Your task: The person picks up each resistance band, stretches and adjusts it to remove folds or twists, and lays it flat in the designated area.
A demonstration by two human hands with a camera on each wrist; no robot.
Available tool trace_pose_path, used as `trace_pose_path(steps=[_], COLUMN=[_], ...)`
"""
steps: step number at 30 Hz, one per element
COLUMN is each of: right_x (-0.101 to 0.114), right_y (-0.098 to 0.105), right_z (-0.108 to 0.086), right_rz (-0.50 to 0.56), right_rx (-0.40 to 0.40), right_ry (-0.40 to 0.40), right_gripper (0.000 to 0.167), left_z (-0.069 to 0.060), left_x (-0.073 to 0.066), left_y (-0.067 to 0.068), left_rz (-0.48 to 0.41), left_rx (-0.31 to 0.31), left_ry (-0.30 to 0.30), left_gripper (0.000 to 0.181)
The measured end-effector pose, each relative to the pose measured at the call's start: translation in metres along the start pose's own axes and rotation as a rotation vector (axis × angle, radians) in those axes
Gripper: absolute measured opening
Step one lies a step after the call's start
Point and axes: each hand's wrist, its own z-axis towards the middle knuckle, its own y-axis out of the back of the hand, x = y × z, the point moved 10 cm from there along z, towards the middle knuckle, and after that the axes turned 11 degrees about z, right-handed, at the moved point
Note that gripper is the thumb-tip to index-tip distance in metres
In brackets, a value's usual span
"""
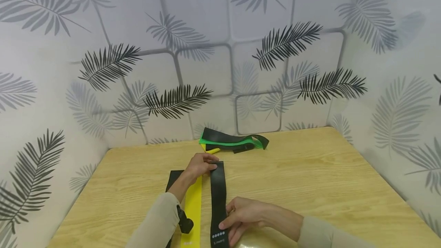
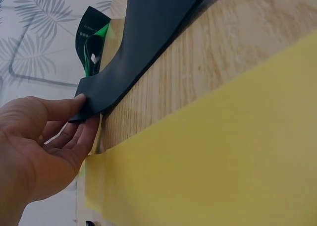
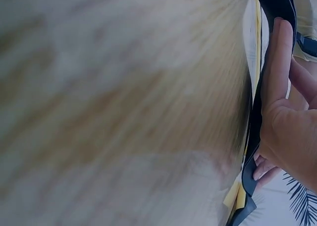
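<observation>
A long black band (image 1: 218,190), with white dots and lettering at its near end, lies lengthwise between the two hands. My left hand (image 1: 199,165) pinches its far end between thumb and fingers; the left wrist view shows the hand (image 2: 54,137) gripping the tip of the black band (image 2: 143,37). Near the lettered end, my right hand (image 1: 246,215) holds the band's edge, thumb on top and fingers at the side. In the right wrist view, the fingers of the hand (image 3: 287,107) lie along the black band (image 3: 255,112). A yellow band (image 1: 193,209) lies to the left, under the left forearm.
Another black band (image 1: 175,177) lies left of the yellow one, partly hidden by the left arm. At the table's back edge is a loose pile of black, green (image 1: 225,143) and yellow bands. Patterned walls surround the wooden table (image 1: 310,171).
</observation>
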Motion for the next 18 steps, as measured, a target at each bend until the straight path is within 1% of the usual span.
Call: trace_pose_path(steps=[4, 7, 12, 15, 18], right_x=[-0.0010, -0.0012, -0.0021, -0.0031, -0.0038], right_y=[-0.0014, -0.0019, -0.0019, -0.0017, -0.0012], right_z=[0.0018, 0.0028, 0.0039, 0.0037, 0.0030], right_rz=[0.008, 0.010, 0.017, 0.010, -0.008], right_rx=[0.009, 0.005, -0.006, -0.009, -0.011], right_ry=[0.019, 0.025, 0.021, 0.014, 0.008], right_gripper=[0.012, 0.010, 0.008, 0.002, 0.006], left_z=[-0.0004, 0.0002, -0.0007, -0.0009, -0.0003], left_x=[-0.0007, 0.0002, -0.0004, -0.0017, -0.0054], left_y=[-0.0012, -0.0021, -0.0034, -0.0036, -0.0036], left_rz=[0.041, 0.052, 0.056, 0.072, 0.105], left_rx=[-0.009, -0.008, -0.007, -0.010, -0.015], left_ry=[-0.015, -0.021, -0.031, -0.026, -0.040], left_gripper=[0.021, 0.021, 0.021, 0.021, 0.022])
